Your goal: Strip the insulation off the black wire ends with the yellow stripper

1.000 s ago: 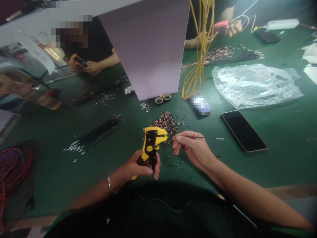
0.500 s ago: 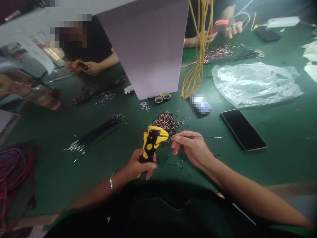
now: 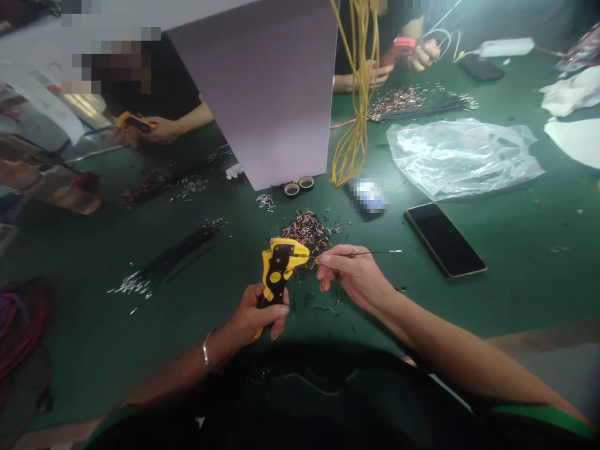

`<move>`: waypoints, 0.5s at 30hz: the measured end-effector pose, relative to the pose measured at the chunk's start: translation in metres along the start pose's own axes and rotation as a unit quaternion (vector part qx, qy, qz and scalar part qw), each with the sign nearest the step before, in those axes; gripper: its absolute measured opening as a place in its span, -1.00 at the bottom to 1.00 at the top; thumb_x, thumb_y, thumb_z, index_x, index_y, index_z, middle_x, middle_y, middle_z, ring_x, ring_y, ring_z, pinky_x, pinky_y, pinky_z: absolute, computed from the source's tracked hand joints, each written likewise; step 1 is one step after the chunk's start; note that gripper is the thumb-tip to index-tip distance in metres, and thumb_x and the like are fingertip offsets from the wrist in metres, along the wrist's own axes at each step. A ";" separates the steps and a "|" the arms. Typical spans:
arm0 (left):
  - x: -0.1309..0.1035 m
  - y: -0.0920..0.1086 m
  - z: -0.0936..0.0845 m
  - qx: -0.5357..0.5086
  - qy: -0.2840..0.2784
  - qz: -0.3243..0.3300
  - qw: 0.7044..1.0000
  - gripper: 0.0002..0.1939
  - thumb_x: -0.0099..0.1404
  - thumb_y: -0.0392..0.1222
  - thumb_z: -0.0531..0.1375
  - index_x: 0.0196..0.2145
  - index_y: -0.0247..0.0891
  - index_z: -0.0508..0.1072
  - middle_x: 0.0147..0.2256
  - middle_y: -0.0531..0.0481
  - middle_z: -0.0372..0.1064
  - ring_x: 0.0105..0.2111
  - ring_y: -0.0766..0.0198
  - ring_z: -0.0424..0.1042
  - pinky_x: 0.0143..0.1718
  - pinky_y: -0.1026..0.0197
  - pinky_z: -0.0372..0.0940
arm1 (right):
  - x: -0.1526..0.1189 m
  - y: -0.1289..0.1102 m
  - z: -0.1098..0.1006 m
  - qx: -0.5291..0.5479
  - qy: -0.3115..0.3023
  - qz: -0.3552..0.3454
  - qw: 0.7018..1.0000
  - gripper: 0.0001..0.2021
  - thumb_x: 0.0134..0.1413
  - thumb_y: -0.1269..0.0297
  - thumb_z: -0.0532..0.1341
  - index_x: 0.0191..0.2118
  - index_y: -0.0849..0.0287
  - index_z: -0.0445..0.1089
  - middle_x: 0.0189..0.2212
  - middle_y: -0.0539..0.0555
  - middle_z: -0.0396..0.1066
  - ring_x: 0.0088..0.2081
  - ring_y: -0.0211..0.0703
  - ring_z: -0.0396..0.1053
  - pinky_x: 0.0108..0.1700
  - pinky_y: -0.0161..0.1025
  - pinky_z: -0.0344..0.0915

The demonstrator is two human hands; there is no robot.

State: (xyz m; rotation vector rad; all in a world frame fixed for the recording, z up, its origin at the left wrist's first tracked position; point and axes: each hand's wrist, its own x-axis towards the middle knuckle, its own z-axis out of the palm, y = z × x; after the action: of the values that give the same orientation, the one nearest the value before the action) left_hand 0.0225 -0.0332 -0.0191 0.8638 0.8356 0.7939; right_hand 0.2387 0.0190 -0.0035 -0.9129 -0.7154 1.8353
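Wire (image 3: 377, 252) pinched in your right hand (image 3: 356, 272), inner end at the mouth of the yellow stripper (image 3: 276, 265), your left hand (image 3: 253, 317) wrapped around its handles; clippings (image 3: 305, 227) lie just beyond. Loose pinch or tilted stripper could let the wire slip or skew.

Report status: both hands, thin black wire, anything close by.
Left hand grips yellow-and-black plier-shaped tool. Right hand pinches thin black wire, one end at tool's mouth. Copper-and-black scrap pile just beyond.

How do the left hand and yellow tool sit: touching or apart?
Touching: the head view shows the left hand gripping the yellow tool by its handle.
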 end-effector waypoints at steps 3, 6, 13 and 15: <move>0.000 0.002 -0.001 -0.004 -0.005 0.002 1.000 -0.81 0.16 -0.25 0.35 -0.35 -0.34 0.40 -0.69 0.16 0.29 -0.76 0.45 0.24 -0.70 0.36 0.25 | 0.001 -0.002 -0.002 0.001 -0.001 0.000 1.000 -0.90 -0.16 0.31 0.43 -0.54 0.19 0.56 -0.64 0.02 0.52 -0.69 -0.25 0.41 -0.59 -0.31 0.36; 0.001 0.009 -0.005 -0.015 0.006 0.029 0.999 -0.83 0.17 -0.27 0.33 -0.35 -0.34 0.40 -0.68 0.16 0.28 -0.76 0.44 0.23 -0.71 0.36 0.24 | 0.004 -0.005 -0.006 0.007 0.013 -0.015 1.000 -0.90 -0.19 0.32 0.44 -0.55 0.20 0.55 -0.65 0.02 0.52 -0.69 -0.24 0.41 -0.60 -0.31 0.38; 0.005 0.020 -0.006 -0.038 0.005 0.035 0.999 -0.81 0.14 -0.30 0.33 -0.31 -0.35 0.40 -0.61 0.10 0.31 -0.68 0.37 0.31 -0.64 0.28 0.30 | 0.009 -0.006 -0.009 0.009 0.028 -0.031 0.999 -0.91 -0.16 0.34 0.42 -0.55 0.20 0.54 -0.65 0.03 0.52 -0.68 -0.25 0.41 -0.58 -0.29 0.37; 0.005 0.017 -0.004 -0.043 -0.014 0.033 0.998 -0.79 0.12 -0.30 0.33 -0.28 -0.37 0.42 -0.54 0.05 0.36 -0.63 0.35 0.34 -0.58 0.23 0.33 | 0.008 -0.005 -0.008 0.007 0.035 -0.035 0.999 -0.91 -0.15 0.34 0.42 -0.55 0.20 0.54 -0.65 0.03 0.52 -0.68 -0.25 0.41 -0.58 -0.29 0.37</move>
State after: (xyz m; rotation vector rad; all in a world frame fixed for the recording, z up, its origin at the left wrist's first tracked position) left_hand 0.0168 -0.0203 -0.0070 0.8285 0.7464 0.8676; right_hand 0.2452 0.0284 -0.0062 -0.9259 -0.6818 1.7365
